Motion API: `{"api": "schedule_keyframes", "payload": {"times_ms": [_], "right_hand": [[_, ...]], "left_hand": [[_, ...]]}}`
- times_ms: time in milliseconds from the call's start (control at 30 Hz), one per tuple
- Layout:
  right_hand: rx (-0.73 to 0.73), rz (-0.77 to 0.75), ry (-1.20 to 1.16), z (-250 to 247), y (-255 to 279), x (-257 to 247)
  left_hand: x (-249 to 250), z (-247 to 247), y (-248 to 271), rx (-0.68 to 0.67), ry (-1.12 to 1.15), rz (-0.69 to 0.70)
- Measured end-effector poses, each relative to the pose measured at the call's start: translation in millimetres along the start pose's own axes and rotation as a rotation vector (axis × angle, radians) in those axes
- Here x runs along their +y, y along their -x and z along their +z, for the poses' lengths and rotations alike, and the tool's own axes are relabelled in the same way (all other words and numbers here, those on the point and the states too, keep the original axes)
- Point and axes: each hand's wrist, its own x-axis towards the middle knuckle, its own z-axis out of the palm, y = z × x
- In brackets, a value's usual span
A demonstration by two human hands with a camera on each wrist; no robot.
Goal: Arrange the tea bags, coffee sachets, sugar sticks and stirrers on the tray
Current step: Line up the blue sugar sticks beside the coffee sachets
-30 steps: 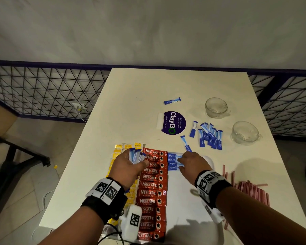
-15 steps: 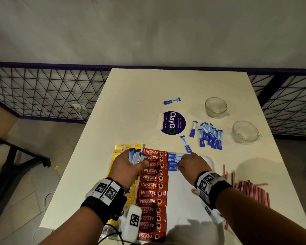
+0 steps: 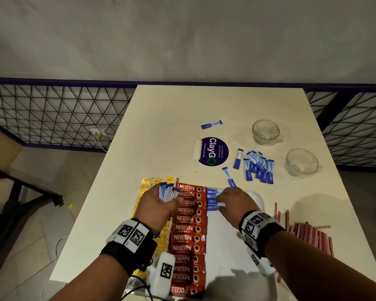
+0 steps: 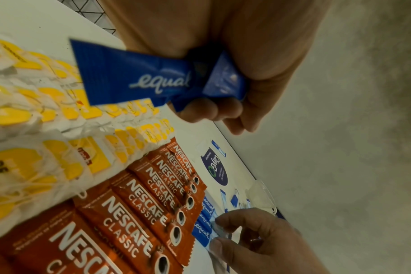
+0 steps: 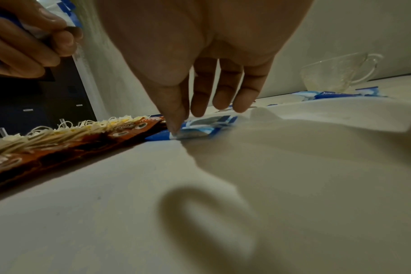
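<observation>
My left hand [image 3: 168, 199] hovers over the tea bags [image 3: 144, 192] and grips a bundle of blue sugar sticks [image 3: 167, 191], seen close in the left wrist view [image 4: 134, 77]. Red coffee sachets [image 3: 187, 231] lie in a column on the white tray [image 3: 257, 197], right of the yellow tea bags. Beside their far end lies a short row of sugar sticks [image 3: 211, 198]. My right hand [image 3: 223, 204] is down on that row, thumb and forefinger pinching the nearest stick [image 5: 195, 132]. Pink stirrers [image 3: 308, 235] lie on the table right of the tray.
A heap of loose sugar sticks [image 3: 258, 168] lies beyond the tray, one stick [image 3: 228, 178] near its far edge and another [image 3: 211, 124] farther back. Two glass cups [image 3: 266, 132] [image 3: 302, 162] stand at the right. A round ClayGo sticker [image 3: 213, 154] marks the table.
My right hand has edged slightly left and nearer along the row of sugar sticks. The left hand stays put with its bundle.
</observation>
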Motion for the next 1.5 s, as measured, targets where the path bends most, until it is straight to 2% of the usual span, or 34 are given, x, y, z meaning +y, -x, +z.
{"api": "schedule_keyframes", "payload": {"times_ms": [500, 733, 800, 900, 1033, 1233, 1400, 1500], "right_hand": [[-0.056, 0.023, 0.032, 4, -3, 4], [-0.031, 0.034, 0.038, -2, -2, -3], [0.012, 0.032, -0.06, -9, 0, -9], [0.109, -0.025, -0.324, -30, 2, -29], [0.044, -0.087, -0.7, -63, 7, -65], [0.07, 0.047, -0.838, -68, 14, -58], [0.063, 0.18, -1.107, -68, 23, -54], [0.053, 0.235, -1.23, -69, 29, -61]], "left_hand": [[-3, 0, -2, 0.003, -0.006, 0.026], [-7, 0, -2, 0.009, 0.003, 0.021], [-7, 0, -1, -0.009, 0.02, 0.008], [-8, 1, 1, -0.106, 0.101, -0.042], [-4, 8, 5, -0.249, 0.11, -0.045], [-1, 6, 4, -0.303, 0.212, -0.066], [-6, -2, 1, -0.26, 0.425, -0.118], [-6, -7, -1, -0.236, 0.512, -0.103]]}}
